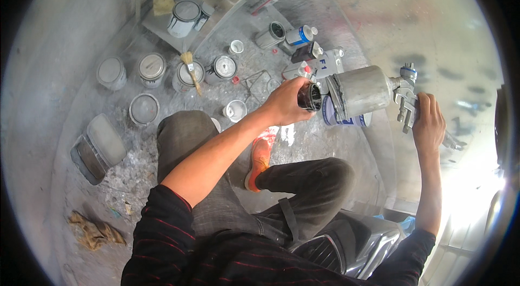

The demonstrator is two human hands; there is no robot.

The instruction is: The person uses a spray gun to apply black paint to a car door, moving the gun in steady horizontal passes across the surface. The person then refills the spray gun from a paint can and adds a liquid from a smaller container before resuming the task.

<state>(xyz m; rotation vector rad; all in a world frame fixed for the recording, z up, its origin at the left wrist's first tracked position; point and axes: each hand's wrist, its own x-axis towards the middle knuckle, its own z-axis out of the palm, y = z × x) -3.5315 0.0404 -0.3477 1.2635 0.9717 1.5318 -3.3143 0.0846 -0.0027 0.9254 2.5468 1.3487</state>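
Note:
My left hand grips a small dark cup with dark contents, held at the open-looking end of a silver metal paint pot. The pot lies sideways on a spray gun, which my right hand holds by its body at the right. A dark rim or lid shows at the pot's left end; whether the cup touches it I cannot tell. Below the pot, a white-and-blue bucket is partly hidden.
Several paint cans, bottles, a brush and small cups stand about the dusty floor. An open plastic container and brown cloth are at left. My knees and orange shoe are below my hands.

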